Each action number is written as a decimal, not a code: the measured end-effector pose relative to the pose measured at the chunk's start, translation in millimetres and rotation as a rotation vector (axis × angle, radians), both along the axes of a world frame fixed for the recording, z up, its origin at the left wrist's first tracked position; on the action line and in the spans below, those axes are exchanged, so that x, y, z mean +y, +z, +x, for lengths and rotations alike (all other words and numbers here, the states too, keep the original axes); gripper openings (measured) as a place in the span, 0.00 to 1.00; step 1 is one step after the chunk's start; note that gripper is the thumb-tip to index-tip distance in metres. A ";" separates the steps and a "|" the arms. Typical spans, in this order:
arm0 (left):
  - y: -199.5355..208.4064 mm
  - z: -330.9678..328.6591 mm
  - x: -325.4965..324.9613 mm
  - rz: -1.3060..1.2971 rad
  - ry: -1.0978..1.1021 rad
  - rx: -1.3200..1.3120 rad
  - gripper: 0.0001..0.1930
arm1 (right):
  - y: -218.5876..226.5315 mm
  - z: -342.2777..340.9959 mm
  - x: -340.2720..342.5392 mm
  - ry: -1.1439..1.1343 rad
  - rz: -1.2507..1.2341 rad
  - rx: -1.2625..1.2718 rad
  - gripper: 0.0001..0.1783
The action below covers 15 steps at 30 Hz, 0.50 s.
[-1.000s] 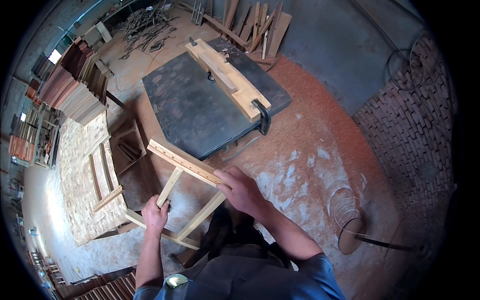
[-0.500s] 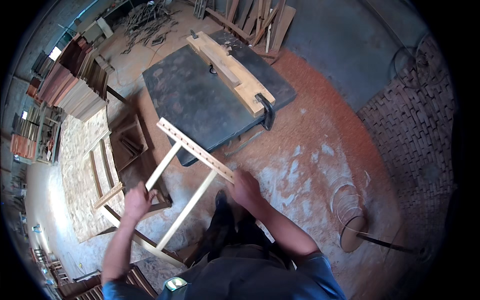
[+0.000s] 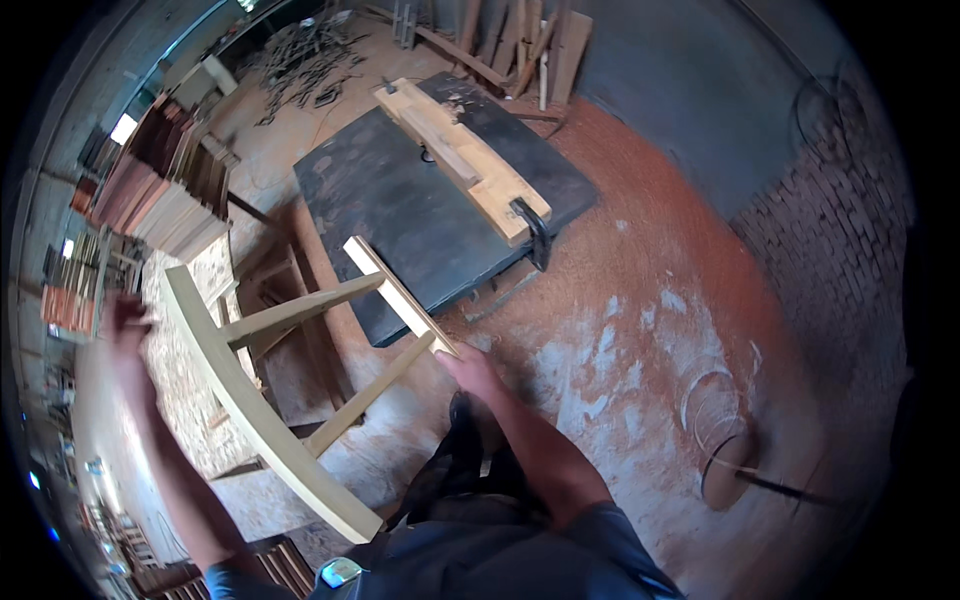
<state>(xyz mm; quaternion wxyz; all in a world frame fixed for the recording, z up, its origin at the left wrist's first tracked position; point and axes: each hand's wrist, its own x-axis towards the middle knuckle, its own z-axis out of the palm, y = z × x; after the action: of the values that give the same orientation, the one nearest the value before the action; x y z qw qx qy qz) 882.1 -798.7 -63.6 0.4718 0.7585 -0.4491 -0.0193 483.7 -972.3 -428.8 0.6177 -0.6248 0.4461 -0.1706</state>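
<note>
My right hand (image 3: 472,370) is closed around the near end of the straight rail of a pale wooden frame (image 3: 402,302). Two slats join that rail to a broad curved rail (image 3: 262,420), which is tilted up toward me on the left. Away from the frame, my left hand (image 3: 128,325) is raised at the far left with nothing visible in it. Motion blurs its fingers. Just beyond the straight rail lies the dark machine table (image 3: 350,190), with a wooden fence (image 3: 500,205) held on it by a black clamp (image 3: 535,228).
Stacked boards (image 3: 160,180) stand at the left, above a wooden panel (image 3: 200,400). A second wooden frame lies partly hidden behind mine. Sawdust (image 3: 640,200) covers the floor around the table. A round disc (image 3: 725,472) is at the right. Planks (image 3: 570,60) lean on the back wall.
My left hand has let go of the frame and moved up and left. The frame has turned in my right hand, so the curved rail's broad face now shows instead of the straight rail's row of holes.
</note>
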 end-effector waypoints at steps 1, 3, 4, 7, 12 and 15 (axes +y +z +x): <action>-44.5 -42.8 -31.9 0.114 -0.045 -0.146 0.30 | -4.3 2.6 -0.3 0.007 0.081 -0.016 0.25; -101.6 -88.8 -79.0 0.181 -0.284 -0.146 0.35 | -4.1 11.2 -9.8 0.017 0.221 -0.059 0.23; -117.7 -127.8 -113.0 0.105 -0.490 -0.098 0.38 | -5.4 13.3 -16.1 0.047 0.306 -0.084 0.22; -133.4 -130.1 -173.2 -0.189 -0.580 0.473 0.21 | 18.0 18.8 -25.7 0.029 0.346 -0.082 0.21; -136.7 -183.3 -215.7 -0.188 -0.370 0.426 0.12 | 4.4 20.7 -32.1 0.008 0.401 -0.142 0.21; -161.6 -209.2 -198.7 -0.088 -0.357 0.304 0.12 | -22.9 -4.1 2.5 0.008 0.357 -0.121 0.24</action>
<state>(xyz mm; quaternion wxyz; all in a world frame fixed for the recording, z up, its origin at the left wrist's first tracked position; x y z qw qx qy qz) 672.9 -997.4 -225.2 0.5557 0.6341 -0.5004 -0.1971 479.6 -969.8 -451.6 0.7450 -0.4957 0.4288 -0.1236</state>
